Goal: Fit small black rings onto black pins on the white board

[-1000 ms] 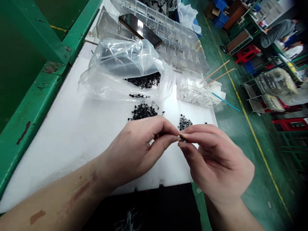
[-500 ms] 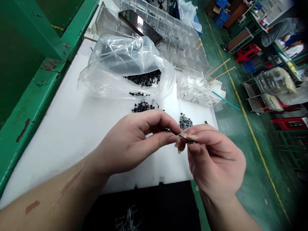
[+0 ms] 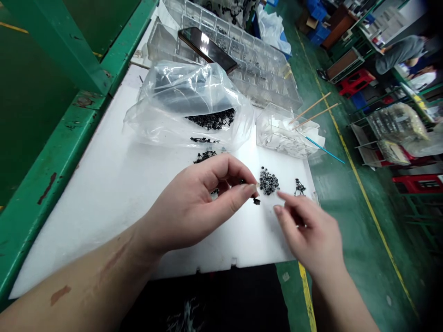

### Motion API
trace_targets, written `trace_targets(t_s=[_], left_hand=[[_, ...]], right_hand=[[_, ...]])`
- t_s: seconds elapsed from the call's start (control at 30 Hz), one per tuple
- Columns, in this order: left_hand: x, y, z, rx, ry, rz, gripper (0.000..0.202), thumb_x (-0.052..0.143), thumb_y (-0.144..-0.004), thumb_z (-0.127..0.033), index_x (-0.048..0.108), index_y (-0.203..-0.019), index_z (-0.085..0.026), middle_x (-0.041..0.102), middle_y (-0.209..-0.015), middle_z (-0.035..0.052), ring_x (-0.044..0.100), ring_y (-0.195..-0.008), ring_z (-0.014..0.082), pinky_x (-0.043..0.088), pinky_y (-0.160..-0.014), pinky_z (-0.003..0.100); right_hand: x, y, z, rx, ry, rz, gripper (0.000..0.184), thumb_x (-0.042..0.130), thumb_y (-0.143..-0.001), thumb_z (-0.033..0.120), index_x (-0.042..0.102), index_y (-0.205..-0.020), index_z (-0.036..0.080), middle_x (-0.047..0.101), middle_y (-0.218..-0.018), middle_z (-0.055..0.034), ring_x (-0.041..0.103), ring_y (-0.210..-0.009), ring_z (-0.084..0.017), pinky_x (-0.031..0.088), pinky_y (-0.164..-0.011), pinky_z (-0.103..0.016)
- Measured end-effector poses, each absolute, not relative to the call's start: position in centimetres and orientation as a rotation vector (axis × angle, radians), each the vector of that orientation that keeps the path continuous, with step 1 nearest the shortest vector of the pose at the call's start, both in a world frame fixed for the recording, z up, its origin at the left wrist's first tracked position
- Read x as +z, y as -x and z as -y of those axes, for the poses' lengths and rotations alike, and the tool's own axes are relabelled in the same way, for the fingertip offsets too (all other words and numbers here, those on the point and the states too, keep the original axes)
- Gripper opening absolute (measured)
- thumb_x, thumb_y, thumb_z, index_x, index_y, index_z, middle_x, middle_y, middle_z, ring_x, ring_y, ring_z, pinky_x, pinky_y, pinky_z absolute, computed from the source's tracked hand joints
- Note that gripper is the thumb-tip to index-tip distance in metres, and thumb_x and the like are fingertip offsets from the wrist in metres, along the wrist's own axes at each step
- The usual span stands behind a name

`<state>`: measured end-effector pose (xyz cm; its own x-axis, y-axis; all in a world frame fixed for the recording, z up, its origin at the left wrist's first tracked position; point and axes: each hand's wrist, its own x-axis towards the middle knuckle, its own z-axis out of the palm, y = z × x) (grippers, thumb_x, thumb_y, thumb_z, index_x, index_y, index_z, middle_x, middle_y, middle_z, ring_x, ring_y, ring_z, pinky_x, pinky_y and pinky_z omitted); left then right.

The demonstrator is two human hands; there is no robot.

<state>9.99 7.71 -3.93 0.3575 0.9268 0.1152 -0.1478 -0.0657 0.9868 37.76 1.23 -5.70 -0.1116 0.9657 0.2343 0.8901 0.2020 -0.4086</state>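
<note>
My left hand (image 3: 197,205) hovers over the white board (image 3: 104,221), thumb and forefinger pinched on a small black part, mostly hidden by the fingers. Just off those fingertips, a small black piece (image 3: 256,201) lies on the board. My right hand (image 3: 308,233) sits lower right, fingers apart and holding nothing. It is nearest a heap of black-and-silver rings (image 3: 268,181) and a small cluster of black parts (image 3: 299,186). Thin black pins (image 3: 205,157) lie scattered above my left hand, and more spill from a clear plastic bag (image 3: 188,106).
A phone (image 3: 206,50) lies on a clear compartment tray (image 3: 256,60) behind the bag. A clear box (image 3: 285,133) holds white paper and thin sticks. A green metal frame (image 3: 58,161) runs along the board's left side. A person (image 3: 399,54) stands far back right.
My hands have separated, with the right one moving down and away and letting go of the thin black pin. A small black piece now lies below my left fingertips, and more parts show beside the rings.
</note>
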Motion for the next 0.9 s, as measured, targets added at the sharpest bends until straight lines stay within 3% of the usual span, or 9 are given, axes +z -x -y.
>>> trace_targets(t_s=[0.13,0.23,0.33,0.47,0.6,0.73,0.9], left_hand=[[-4.4,-10.1,-7.7,1.062,-1.4,-0.838,0.011,0.076,-0.104,-0.022,0.078,-0.113,-0.028,0.08,-0.101,-0.0021,0.074,-0.087,0.0146,0.06,-0.079,0.03],[-4.6,-10.2,-7.7,1.09,-1.459,-0.869,0.016,0.079,-0.103,-0.022,0.077,-0.116,-0.03,0.078,-0.101,-0.0025,0.073,-0.089,0.0146,0.059,-0.077,0.029],[-4.5,-10.2,-7.8,1.089,-1.53,-0.884,0.009,0.079,-0.103,-0.022,0.077,-0.11,-0.028,0.079,-0.096,-0.0034,0.073,-0.085,0.0141,0.058,-0.074,0.029],[-4.3,-10.1,-7.8,1.085,-1.71,-0.857,0.007,0.078,-0.102,-0.017,0.077,-0.103,-0.024,0.081,-0.097,-0.0029,0.073,-0.087,0.0128,0.055,-0.075,0.026],[-4.2,-10.1,-7.9,1.034,-1.86,-0.774,0.009,0.073,-0.104,-0.013,0.077,-0.107,-0.02,0.081,-0.102,-0.001,0.073,-0.094,0.0123,0.055,-0.078,0.025],[-4.2,-10.1,-8.0,1.014,-1.829,-0.766,0.015,0.068,-0.107,-0.011,0.078,-0.107,-0.022,0.081,-0.099,-0.0019,0.073,-0.09,0.0117,0.055,-0.076,0.025],[-4.4,-10.2,-7.6,1.036,-1.594,-0.878,0.021,0.08,-0.102,-0.022,0.075,-0.122,-0.027,0.08,-0.097,-0.0021,0.072,-0.084,0.0152,0.056,-0.073,0.03]], right_hand=[[-6.8,-35.9,1.1,-0.007,1.782,2.515,0.041,0.055,-0.115,0.038,0.073,-0.137,0.007,0.07,-0.088,-0.0069,0.073,-0.075,-0.025,0.059,-0.061,-0.039],[-7.3,-35.1,1.9,-0.083,1.779,2.591,0.046,0.05,-0.116,0.037,0.07,-0.139,0.003,0.07,-0.087,-0.0089,0.076,-0.076,-0.029,0.06,-0.06,-0.041],[-6.1,-35.4,1.7,0.11,1.774,2.628,0.042,0.056,-0.114,0.038,0.072,-0.137,0.006,0.07,-0.087,-0.0074,0.074,-0.071,-0.027,0.059,-0.058,-0.041],[-2.6,-34.7,0.5,0.598,1.658,2.327,0.015,0.067,-0.11,0.031,0.077,-0.116,0.022,0.069,-0.088,-0.0012,0.07,-0.073,-0.018,0.054,-0.058,-0.029],[-0.6,-32.1,-1.5,0.524,1.443,2.01,0.016,0.077,-0.103,0.024,0.074,-0.118,0.025,0.071,-0.093,0.0003,0.067,-0.078,-0.014,0.055,-0.066,-0.025],[-0.9,-30.2,-3.1,0.489,1.366,1.959,0.008,0.079,-0.1,0.018,0.073,-0.098,0.023,0.072,-0.088,0.0016,0.065,-0.075,-0.011,0.052,-0.065,-0.023],[-1.8,-30.0,-3.2,0.498,1.417,1.894,0.017,0.082,-0.097,0.018,0.067,-0.089,0.023,0.068,-0.082,0.0034,0.061,-0.071,-0.01,0.048,-0.061,-0.024]])
